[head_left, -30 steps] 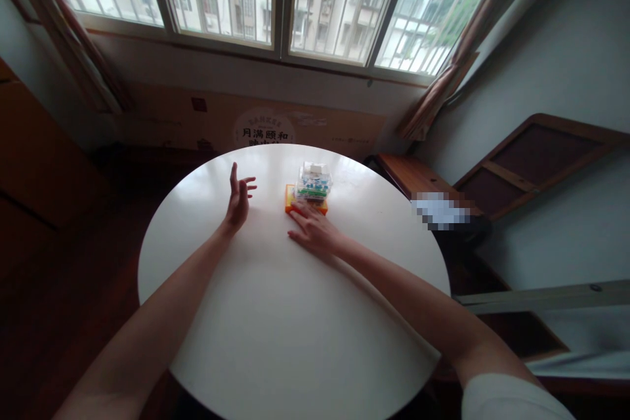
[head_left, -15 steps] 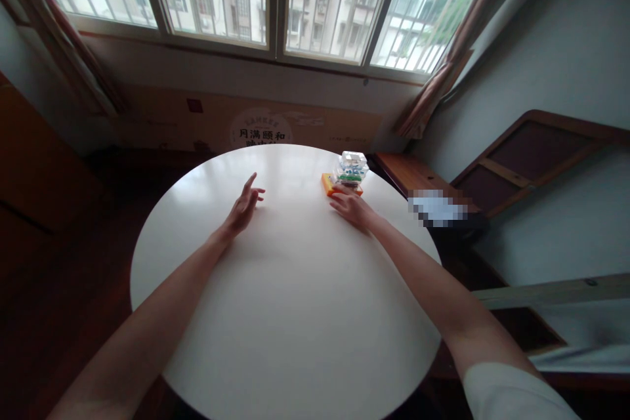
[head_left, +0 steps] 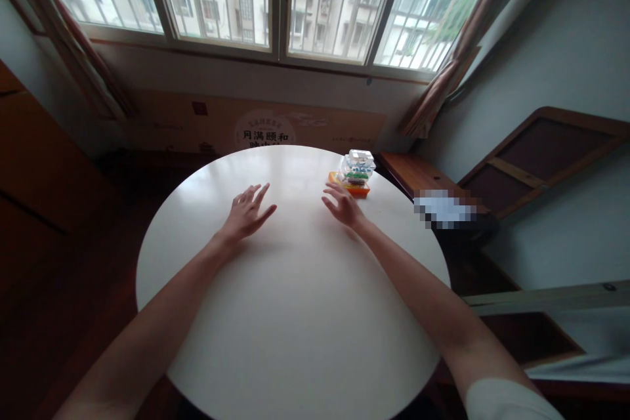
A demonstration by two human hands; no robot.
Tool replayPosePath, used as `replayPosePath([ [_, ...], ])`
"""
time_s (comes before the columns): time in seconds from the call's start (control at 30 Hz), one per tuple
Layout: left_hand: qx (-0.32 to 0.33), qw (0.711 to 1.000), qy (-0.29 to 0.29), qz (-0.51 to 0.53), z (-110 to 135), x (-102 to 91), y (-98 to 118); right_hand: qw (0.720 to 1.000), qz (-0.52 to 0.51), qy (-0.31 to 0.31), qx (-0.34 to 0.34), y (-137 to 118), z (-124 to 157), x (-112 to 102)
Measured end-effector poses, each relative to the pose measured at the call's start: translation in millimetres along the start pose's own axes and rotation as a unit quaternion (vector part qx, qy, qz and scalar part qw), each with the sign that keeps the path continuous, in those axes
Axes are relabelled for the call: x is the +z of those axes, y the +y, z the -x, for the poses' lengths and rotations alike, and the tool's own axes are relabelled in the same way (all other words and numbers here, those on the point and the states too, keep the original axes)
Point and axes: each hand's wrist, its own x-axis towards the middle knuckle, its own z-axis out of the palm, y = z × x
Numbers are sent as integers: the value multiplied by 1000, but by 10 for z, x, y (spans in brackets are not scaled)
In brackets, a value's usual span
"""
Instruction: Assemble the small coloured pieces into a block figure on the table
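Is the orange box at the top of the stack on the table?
No, the orange box is at the bottom of the stack, with the clear boxes above it.

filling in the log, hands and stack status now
Left hand open, holding nothing. Right hand open at orange box, contact unclear. Clear stack sits on orange box. Right hand partly hides box from view.

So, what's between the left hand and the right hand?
Just a bare stretch of white tabletop between the left hand and right hand, in the head view.
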Motion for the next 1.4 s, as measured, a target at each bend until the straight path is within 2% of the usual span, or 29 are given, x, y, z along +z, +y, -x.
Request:
replayPosePath([
  [0.07, -19, 997, -36, -64, 43, 21, 46, 999, 23, -40, 11, -210, 28, 82],
  [0.17, -32, 989, -98, -102, 93, 65, 94, 989, 66, -118, 55, -394, 62, 163],
  [0.3, -40, 981, -152, -118, 103, 62, 152, 976, 91, -187, 67, -448, 61, 172],
  [0.47, -43, 975, -172, -133, 85, 28, 204, 968, 103, -220, 66, -456, 47, 143],
  [1.2, -38, 975, -163, -144, 97, 49, 168, 965, 83, -238, 69, -437, 40, 144],
  [1.33, -38, 974, -168, -150, 94, 42, 181, 981, 49, -178, 59, -408, 79, 177],
  [1.4, -39, 972, -172, -155, 94, 31, 194, 994, 13, -93, 53, -351, 90, 200],
])
